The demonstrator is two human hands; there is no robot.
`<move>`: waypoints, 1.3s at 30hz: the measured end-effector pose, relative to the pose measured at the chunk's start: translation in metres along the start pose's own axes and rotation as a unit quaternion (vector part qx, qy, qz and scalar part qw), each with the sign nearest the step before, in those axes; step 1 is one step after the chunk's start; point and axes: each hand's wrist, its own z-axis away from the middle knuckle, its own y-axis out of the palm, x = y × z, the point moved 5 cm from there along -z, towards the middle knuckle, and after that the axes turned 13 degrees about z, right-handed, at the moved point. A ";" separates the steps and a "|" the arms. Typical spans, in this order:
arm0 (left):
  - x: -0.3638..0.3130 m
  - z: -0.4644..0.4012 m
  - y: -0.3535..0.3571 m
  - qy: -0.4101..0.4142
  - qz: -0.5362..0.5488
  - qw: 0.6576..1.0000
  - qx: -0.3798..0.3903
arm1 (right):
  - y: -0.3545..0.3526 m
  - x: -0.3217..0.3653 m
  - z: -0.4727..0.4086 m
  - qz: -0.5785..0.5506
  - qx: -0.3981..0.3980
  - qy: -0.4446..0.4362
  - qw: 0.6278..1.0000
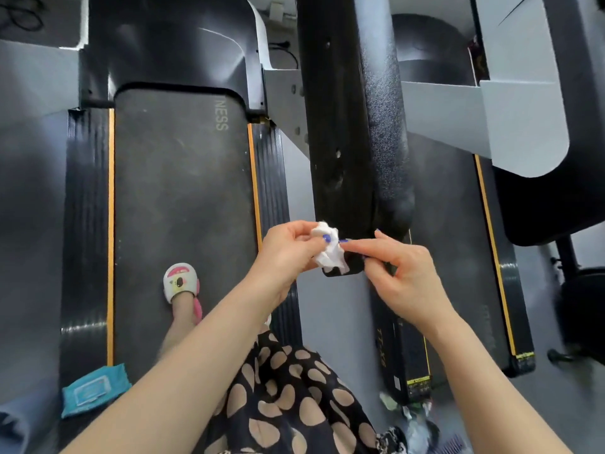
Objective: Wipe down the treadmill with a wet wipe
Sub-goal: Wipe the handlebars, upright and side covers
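Gym floor, grey, seen from above, with two treadmills side by side. At centre you hold the wet wipe [329, 249], a crumpled white wad, against the near end of the black handrail [353, 126] that runs toward 12 o'clock. Your left hand [288, 253] pinches the wipe from 9 o'clock, fingers curled around it. Your right hand [402, 270] meets it from 3 o'clock, forefinger and thumb extended to the wad's edge; whether they nip the wipe or only touch it cannot be told. The wad appears bunched rather than spread, so you are judged to be refolding or adjusting it between strokes.

Outward, the treadmill belt [180, 208] lies at 9 o'clock, with your slippered foot [181, 283] standing on it. A teal pack of wipes [93, 389] rests at 7 o'clock on the left side rail [86, 224]. A second treadmill [458, 257] lies at 3 o'clock.

Progress, as a judgement: the handrail shows dull smears and specks along its length, and the belt carries scuffs, so most wiping seems left to do. No surface shows a clear wet sheen.
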 end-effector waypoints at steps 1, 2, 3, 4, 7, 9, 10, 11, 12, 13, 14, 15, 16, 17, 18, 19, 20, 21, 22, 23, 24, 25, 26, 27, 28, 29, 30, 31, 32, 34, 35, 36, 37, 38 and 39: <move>0.008 -0.001 -0.001 0.011 -0.015 0.999 -0.030 | -0.011 -0.007 -0.001 -0.026 -0.024 0.030 0.999; 0.016 -0.002 -0.002 0.032 -0.039 0.997 -0.062 | -0.024 -0.014 -0.004 -0.043 -0.054 0.053 0.996; 0.023 -0.001 -0.002 0.060 -0.065 0.992 -0.093 | -0.035 -0.020 -0.010 -0.041 -0.088 0.064 0.993; 0.029 0.000 -0.001 0.085 -0.079 0.986 -0.123 | -0.045 -0.024 -0.017 -0.024 -0.118 0.062 0.991; 0.043 0.004 0.012 0.143 -0.050 0.969 -0.195 | -0.057 -0.025 -0.051 0.038 -0.171 0.007 0.984; 0.048 0.009 0.030 0.161 -0.032 0.964 -0.208 | -0.056 -0.016 -0.073 0.087 -0.194 -0.067 0.975; 0.050 0.010 0.041 0.157 -0.019 0.967 -0.199 | -0.054 -0.011 -0.082 0.108 -0.204 -0.106 0.967; 0.051 0.011 0.053 0.146 0.003 0.972 -0.182 | -0.051 -0.008 -0.091 0.124 -0.210 -0.139 0.960; 0.054 0.010 0.066 0.131 0.034 0.978 -0.156 | -0.047 -0.007 -0.098 0.137 -0.213 -0.167 0.953; 0.056 0.008 0.079 0.113 0.072 0.983 -0.123 | -0.043 -0.007 -0.105 0.153 -0.211 -0.193 0.946; 0.057 0.008 0.093 0.096 0.106 0.986 -0.082 | -0.040 -0.008 -0.111 0.172 -0.203 -0.215 0.940; 0.059 0.006 0.106 0.086 0.120 0.988 -0.047 | -0.035 -0.010 -0.117 0.192 -0.186 -0.236 0.934; 0.060 0.005 0.116 0.083 0.111 0.990 -0.025 | -0.030 -0.011 -0.122 0.210 -0.160 -0.254 0.930; 0.063 0.001 0.122 0.086 0.096 0.992 -0.013 | -0.024 -0.012 -0.127 0.227 -0.126 -0.273 0.926; 0.066 -0.003 0.124 0.090 0.087 0.992 -0.010 | -0.019 -0.012 -0.133 0.245 -0.088 -0.291 0.921; 0.068 -0.008 0.122 0.092 0.084 0.992 -0.012 | -0.013 -0.011 -0.139 0.262 -0.054 -0.309 0.913; 0.071 -0.013 0.120 0.086 0.086 0.992 -0.016 | -0.008 -0.010 -0.144 0.279 -0.026 -0.326 0.903; 0.075 -0.019 0.116 0.071 0.092 0.993 -0.020 | -0.003 -0.009 -0.150 0.294 -0.004 -0.341 0.893; 0.079 -0.025 0.112 0.053 0.100 0.993 -0.026 | 0.001 -0.007 -0.155 0.304 0.009 -0.351 0.886; 0.082 -0.031 0.109 0.040 0.107 0.993 -0.032 | 0.004 -0.006 -0.159 0.309 0.013 -0.353 0.883; 0.084 -0.037 0.106 0.034 0.114 0.992 -0.035 | 0.005 -0.005 -0.162 0.306 0.012 -0.348 0.886; 0.086 -0.044 0.104 0.027 0.122 0.992 -0.036 | 0.005 -0.006 -0.164 0.298 0.009 -0.340 0.892; 0.087 -0.052 0.101 0.015 0.132 0.990 -0.038 | 0.004 -0.006 -0.164 0.287 0.005 -0.336 0.897; 0.093 -0.062 0.095 -0.006 0.143 0.989 -0.045 | 0.004 -0.007 -0.164 0.278 0.000 -0.336 0.900; 0.102 -0.075 0.088 -0.032 0.151 0.987 -0.051 | 0.004 -0.007 -0.163 0.274 -0.006 -0.337 0.901; 0.114 -0.089 0.080 -0.060 0.162 0.984 -0.051 | 0.004 -0.007 -0.164 0.271 -0.012 -0.337 0.902; 0.127 -0.104 0.072 -0.086 0.170 0.980 -0.049 | 0.004 -0.008 -0.164 0.266 -0.018 -0.334 0.904; 0.140 -0.117 0.066 -0.111 0.178 0.977 -0.047 | 0.004 -0.009 -0.165 0.260 -0.025 -0.330 0.907; 0.147 -0.124 0.061 -0.124 0.187 0.973 -0.051 | 0.003 -0.010 -0.165 0.253 -0.035 -0.326 0.910; 0.140 -0.124 0.061 -0.097 0.198 0.973 -0.065 | 0.002 -0.011 -0.164 0.244 -0.054 -0.320 0.914; 0.127 -0.116 0.066 -0.054 0.193 0.978 -0.060 | 0.002 -0.011 -0.163 0.242 -0.062 -0.318 0.914; 0.113 -0.102 0.073 -0.010 0.178 0.983 -0.046 | 0.001 -0.011 -0.162 0.242 -0.068 -0.315 0.915; 0.103 -0.086 0.082 0.032 0.155 0.987 -0.026 | 0.001 -0.011 -0.162 0.242 -0.070 -0.312 0.916; 0.097 -0.070 0.089 0.069 0.131 0.989 -0.006 | 0.001 -0.011 -0.162 0.244 -0.070 -0.309 0.917; 0.097 -0.059 0.092 0.096 0.114 0.989 0.008 | 0.001 -0.010 -0.162 0.246 -0.067 -0.307 0.917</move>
